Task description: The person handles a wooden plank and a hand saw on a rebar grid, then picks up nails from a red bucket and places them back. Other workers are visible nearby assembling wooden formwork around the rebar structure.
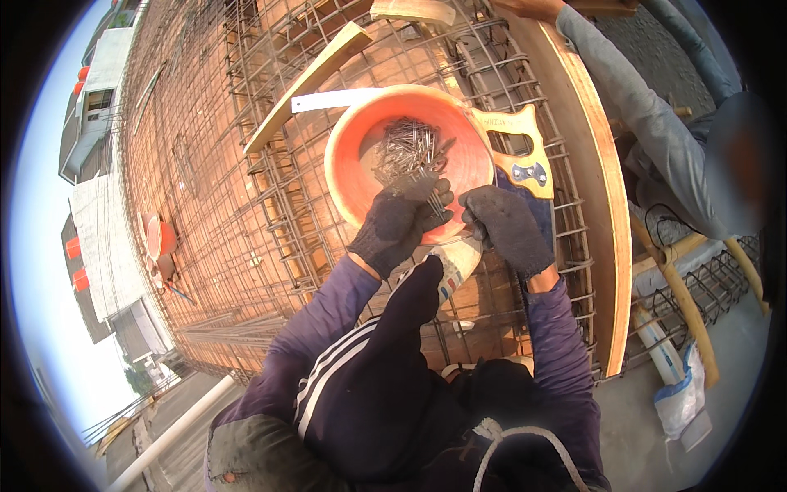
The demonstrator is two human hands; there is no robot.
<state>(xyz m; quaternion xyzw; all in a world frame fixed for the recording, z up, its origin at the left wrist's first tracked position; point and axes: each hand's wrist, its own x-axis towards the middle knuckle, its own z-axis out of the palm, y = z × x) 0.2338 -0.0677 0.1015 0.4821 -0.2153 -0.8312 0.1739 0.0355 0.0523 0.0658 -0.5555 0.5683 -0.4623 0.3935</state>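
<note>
My left hand, in a dark knit glove, is closed round a few nails over the near side of an orange basin. A heap of loose nails lies inside the basin. My right hand, gloved alike, is held close by at the basin's near right rim. Its fingers are curled together, and what they may hold is hidden. Beside the basin on the right lies a handsaw with a yellowish wooden handle, its dark blade partly under my right hand and forearm.
A rebar grid covers reddish formwork boards. A wooden offcut and a white flat strip lie beyond the basin. A long timber board stands along the right; past it a co-worker's sleeve reaches in. Another orange basin sits far left.
</note>
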